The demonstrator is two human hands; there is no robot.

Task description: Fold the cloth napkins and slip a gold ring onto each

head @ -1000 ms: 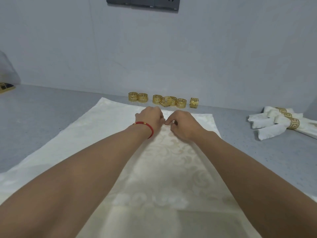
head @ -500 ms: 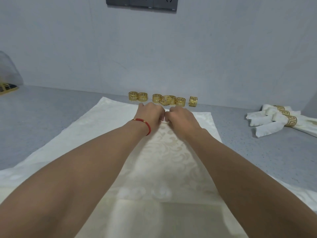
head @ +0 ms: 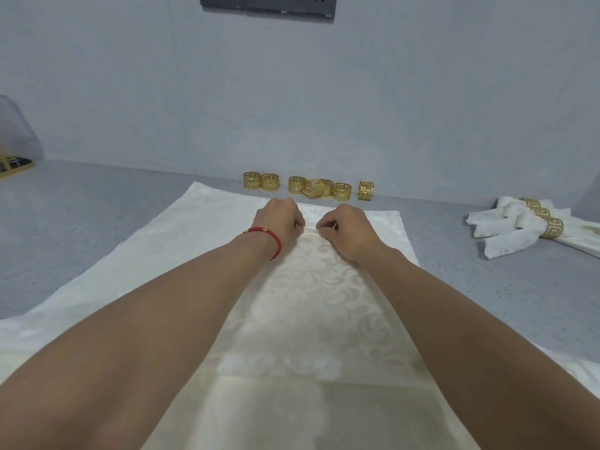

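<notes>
Left hand: I see the left hand point(head: 280, 219) reached far out over the cloth, fingers curled down, pinching a small raised fold of fabric at its far end; a red cord bracelet point(head: 267, 237) sits on the wrist.
Right hand: the right hand point(head: 346, 227) lies just beside it, fingers curled too, pinching the same little ridge from the other side.
Hands together: the two hands are close but apart, with a short strip of the fold showing between them.
Napkin: the cream patterned napkin point(head: 311, 303) lies spread flat on the grey table point(head: 97, 209), running from right under me to near the wall; both forearms stretch over it.
Fold: the pinched ridge sits close to the napkin's far edge, and it's narrow.
Gold rings: a row of gold rings point(head: 308, 188) stands on the table by the wall, just beyond the napkin's far edge; one in the middle leans on its neighbours, and one stands slightly apart at the right end.
Finished napkins: off to my right, well apart from the hands, ringed napkins point(head: 532, 228) lie in a small heap, each with a gold band round it.
Wall: dark sockets point(head: 268, 4) at the top.
</notes>
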